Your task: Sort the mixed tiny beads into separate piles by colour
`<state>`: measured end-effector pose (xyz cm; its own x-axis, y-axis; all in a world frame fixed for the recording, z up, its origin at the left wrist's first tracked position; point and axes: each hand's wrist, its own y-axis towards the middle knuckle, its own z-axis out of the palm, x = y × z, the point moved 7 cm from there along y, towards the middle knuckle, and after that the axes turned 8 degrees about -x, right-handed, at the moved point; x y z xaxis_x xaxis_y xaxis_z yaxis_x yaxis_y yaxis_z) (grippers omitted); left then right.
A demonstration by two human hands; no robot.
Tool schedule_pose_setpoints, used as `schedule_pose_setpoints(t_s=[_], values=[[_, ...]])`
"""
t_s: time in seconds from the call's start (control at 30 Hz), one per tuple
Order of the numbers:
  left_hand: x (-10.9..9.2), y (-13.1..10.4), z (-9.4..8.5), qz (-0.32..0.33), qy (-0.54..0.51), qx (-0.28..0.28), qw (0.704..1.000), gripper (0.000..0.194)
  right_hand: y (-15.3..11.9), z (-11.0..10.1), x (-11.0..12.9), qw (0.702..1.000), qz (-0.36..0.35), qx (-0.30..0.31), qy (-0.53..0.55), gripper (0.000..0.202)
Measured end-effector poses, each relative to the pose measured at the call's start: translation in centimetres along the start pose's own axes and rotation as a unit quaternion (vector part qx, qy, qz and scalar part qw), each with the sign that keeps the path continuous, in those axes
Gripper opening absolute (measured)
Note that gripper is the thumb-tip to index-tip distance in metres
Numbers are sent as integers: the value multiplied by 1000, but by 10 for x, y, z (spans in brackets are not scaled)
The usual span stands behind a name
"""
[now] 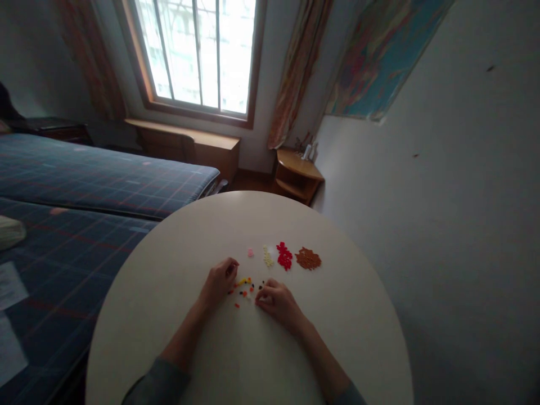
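Small mixed pieces (245,292) in yellow, orange, red and black lie loose between my two hands. My left hand (220,279) is closed at their left, its fingertips pinched together over something I cannot make out. At their right, my right hand (274,298) rests low over the table with its fingers curled; what they hold is too small to name. Beyond the hands are sorted groups: a few pink pieces (250,252), pale yellow pieces (268,257), a red pile (284,256) and a brown pile (308,259).
The round cream table (244,214) fills the lower middle. Left of it stand beds with blue plaid covers (105,171). A white wall (447,214) is close on the right. Behind are a corner shelf (298,164), a wooden desk (215,140) and a window (202,56).
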<state>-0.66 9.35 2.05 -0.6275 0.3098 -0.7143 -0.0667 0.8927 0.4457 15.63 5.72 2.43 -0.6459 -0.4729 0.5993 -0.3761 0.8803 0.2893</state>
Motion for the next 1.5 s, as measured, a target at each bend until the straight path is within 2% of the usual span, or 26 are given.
schedule_pose_setpoints(t_s=[0.3,0.67,0.87,1.0,1.17,1.5], values=[[-3,1,-2,-8,-6,3,1000,11,-1,0,-1,1000,-4,-3,15,12],[-1,0,0,-13,-7,8,1000,12,2,-10,-8,994,38,-84,59,7],[-3,1,-1,-10,-10,2,1000,12,16,-25,-18,984,55,-166,-23,7],[2,1,2,-13,-16,4,1000,11,29,-24,-19,973,44,-199,-105,7],[5,0,4,-13,-26,8,1000,10,42,-16,-11,967,46,-186,-167,5],[0,0,2,-15,-26,9,1000,10,60,-4,-2,957,45,-143,-249,9]])
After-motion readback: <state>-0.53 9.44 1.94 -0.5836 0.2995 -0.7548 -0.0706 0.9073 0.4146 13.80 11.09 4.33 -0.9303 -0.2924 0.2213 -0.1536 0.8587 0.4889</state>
